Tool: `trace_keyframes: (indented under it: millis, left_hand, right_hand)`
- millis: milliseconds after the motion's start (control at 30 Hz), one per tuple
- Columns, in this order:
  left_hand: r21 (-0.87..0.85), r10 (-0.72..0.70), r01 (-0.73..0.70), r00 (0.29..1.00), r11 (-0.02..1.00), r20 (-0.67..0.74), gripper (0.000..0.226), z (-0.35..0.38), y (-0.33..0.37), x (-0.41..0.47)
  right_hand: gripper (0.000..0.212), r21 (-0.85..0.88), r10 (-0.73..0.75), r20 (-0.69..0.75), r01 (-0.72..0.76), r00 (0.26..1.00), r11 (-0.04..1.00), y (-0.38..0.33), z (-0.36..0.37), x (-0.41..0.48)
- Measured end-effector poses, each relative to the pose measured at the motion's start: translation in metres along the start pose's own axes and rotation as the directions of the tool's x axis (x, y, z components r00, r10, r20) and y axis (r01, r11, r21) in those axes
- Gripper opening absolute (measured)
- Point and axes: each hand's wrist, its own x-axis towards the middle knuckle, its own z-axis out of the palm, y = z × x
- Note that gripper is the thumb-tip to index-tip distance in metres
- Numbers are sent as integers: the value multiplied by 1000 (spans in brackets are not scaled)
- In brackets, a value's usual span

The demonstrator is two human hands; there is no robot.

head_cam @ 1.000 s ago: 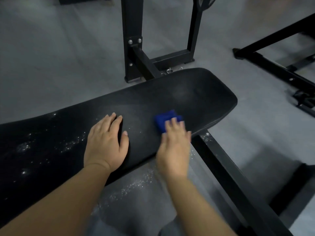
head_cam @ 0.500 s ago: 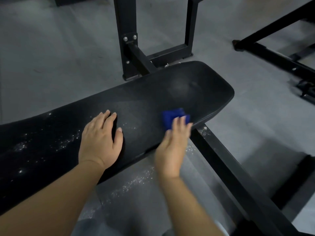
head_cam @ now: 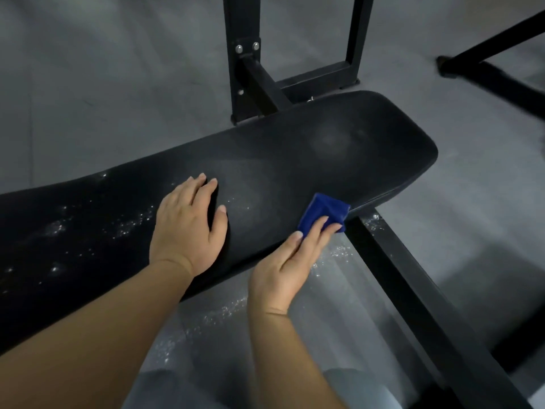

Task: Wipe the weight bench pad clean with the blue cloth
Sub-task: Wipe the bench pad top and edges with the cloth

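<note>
The black weight bench pad (head_cam: 309,160) runs from the left edge to the right of centre. White powder specks lie on its left part, and dull smears show near the middle and right. My left hand (head_cam: 188,228) rests flat on the pad, fingers together, holding nothing. My right hand (head_cam: 289,267) presses its fingertips on the folded blue cloth (head_cam: 324,212) at the pad's near edge, right of my left hand. The cloth partly hangs over that edge.
A black steel frame beam (head_cam: 413,290) runs from under the pad toward the lower right. Black uprights (head_cam: 241,54) stand behind the pad. Another black frame (head_cam: 495,72) lies on the grey floor at far right. White powder is scattered on the floor below the pad.
My right hand has slid the blue cloth to the right and toward me, to the pad's near edge. My left hand has stayed flat in place.
</note>
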Motion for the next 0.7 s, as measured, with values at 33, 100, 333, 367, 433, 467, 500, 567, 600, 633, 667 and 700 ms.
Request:
trace_keyframes:
  millis: [33,100,333,367,433,467,500,567,600,633,667,700]
  left_hand:
    - [5,0,0,1000,1000,-1,57,0,0,0]
    - [15,6,-6,1000,1000,0,60,1,0,0]
    - [12,-1,1,1000,1000,-24,60,3,0,2]
    - [6,-1,1,1000,1000,-26,60,3,-1,2]
    - [-19,11,-12,999,1000,-36,61,5,-2,3]
    - [-35,17,-19,999,999,-47,61,5,-3,3]
    - [-51,19,-22,998,998,-57,61,6,-3,2]
    - [-71,7,-12,998,997,-70,61,6,-5,-1]
    - [-79,-1,-5,997,997,-78,60,7,-5,-3]
    - [-90,-12,4,996,996,-91,59,6,-4,-4]
    - [-101,-22,11,994,995,-105,58,6,-4,-5]
    - [-104,-22,11,994,995,-111,57,5,-4,-5]
  right_hand:
    - [48,-7,-2,-15,2,1000,1000,2,-4,16]
    - [47,-3,51,-114,-52,992,999,4,-11,55]
    - [48,77,147,-84,-140,986,987,-5,2,-5]
    - [48,69,120,-46,-117,992,991,-4,6,-30]
    - [51,31,-2,73,0,997,1000,-5,17,-67]
    - [56,-9,-61,132,63,989,998,-6,22,-78]
    - [59,-44,-97,170,106,981,993,-6,24,-83]
    - [55,-32,-144,224,155,964,987,0,19,-76]
    - [52,-48,-174,217,189,961,981,5,13,-61]
    - [49,-110,-204,176,225,963,968,7,8,-39]
    - [47,-180,-215,124,235,969,955,6,4,-14]
    - [46,-241,-190,80,204,979,949,3,0,13]
